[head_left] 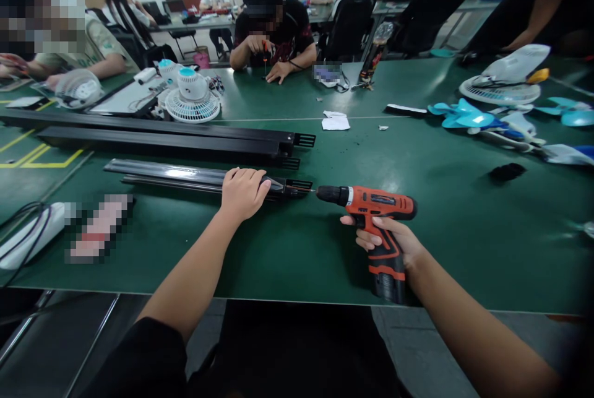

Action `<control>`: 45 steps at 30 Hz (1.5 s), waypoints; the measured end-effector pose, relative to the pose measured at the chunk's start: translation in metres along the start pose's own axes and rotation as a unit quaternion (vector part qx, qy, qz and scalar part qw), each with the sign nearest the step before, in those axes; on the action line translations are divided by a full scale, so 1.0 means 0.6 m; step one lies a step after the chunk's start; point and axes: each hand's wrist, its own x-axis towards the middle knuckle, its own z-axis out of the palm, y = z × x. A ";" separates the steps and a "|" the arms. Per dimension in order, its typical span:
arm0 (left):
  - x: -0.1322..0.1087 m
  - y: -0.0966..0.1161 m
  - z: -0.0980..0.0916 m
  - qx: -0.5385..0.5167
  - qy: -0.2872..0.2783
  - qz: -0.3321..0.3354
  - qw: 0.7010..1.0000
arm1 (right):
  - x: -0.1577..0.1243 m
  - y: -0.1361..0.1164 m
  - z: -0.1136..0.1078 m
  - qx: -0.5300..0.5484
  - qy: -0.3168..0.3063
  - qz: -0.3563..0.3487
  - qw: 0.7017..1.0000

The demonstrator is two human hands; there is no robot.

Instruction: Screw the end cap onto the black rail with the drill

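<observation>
Both arms reach out over my green table (455, 262), and I've got the left hand (244, 195) palm-down, fingers together and curled over a black rail (180, 173) that runs off leftward. The right hand (406, 240) is wrapped around the grip of an orange drill (383, 201), thin bit (312, 190) pointing left at the rail's slotted end; can't tell if they're touching.

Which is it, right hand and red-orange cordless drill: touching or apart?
Touching. The head view shows the right hand wrapped around the handle of the red-orange cordless drill, with the thumb lying across it.
</observation>
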 end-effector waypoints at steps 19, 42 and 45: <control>0.000 0.001 -0.001 0.000 -0.002 -0.009 1.000 | 0.002 -0.004 0.008 -0.013 -0.022 -0.003 1.000; 0.000 0.004 -0.002 -0.013 0.003 -0.017 1.000 | -0.005 -0.002 0.002 -0.006 -0.009 0.011 1.000; 0.000 0.003 0.000 -0.013 0.002 -0.019 1.000 | -0.002 0.000 -0.002 -0.016 -0.014 -0.003 1.000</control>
